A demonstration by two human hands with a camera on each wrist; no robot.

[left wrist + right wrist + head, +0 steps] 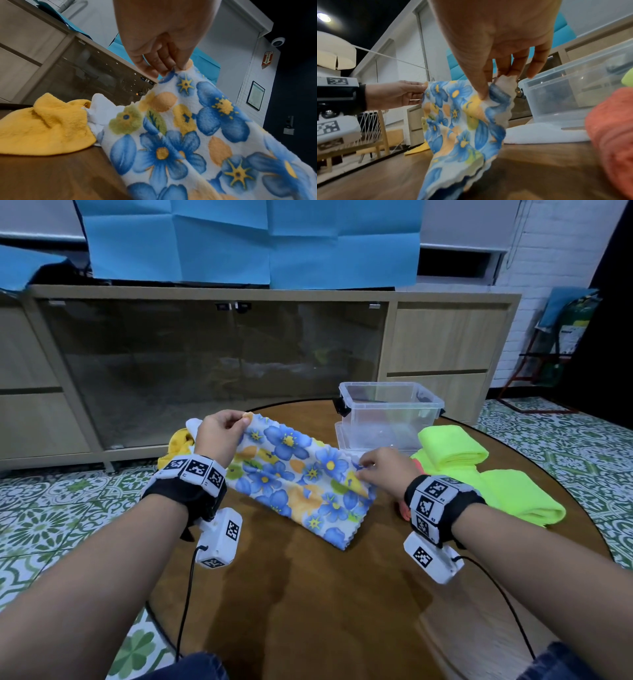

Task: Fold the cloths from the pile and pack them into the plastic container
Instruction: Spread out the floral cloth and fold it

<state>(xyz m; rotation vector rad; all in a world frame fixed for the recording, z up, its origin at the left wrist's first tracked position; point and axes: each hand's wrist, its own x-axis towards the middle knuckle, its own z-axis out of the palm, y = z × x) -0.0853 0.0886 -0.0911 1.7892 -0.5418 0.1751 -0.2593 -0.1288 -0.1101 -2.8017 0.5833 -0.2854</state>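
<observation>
A floral cloth (294,474) with blue and orange flowers hangs stretched between both hands above the round wooden table (308,594), its lower edge touching the wood. My left hand (219,436) pinches its far left corner, also seen close up as the left hand (163,54) on the floral cloth (188,135). My right hand (380,470) pinches the near right corner; the right wrist view shows the right hand (496,60) on the floral cloth (462,121). The clear plastic container (390,412) stands behind, open, apparently with no cloth inside.
A yellow cloth (178,446) and a white cloth (102,112) lie crumpled at the left. Neon green cloths (479,474) lie folded at the right, with an orange cloth (611,128) by my right wrist. A wooden cabinet (205,364) with glass doors stands behind.
</observation>
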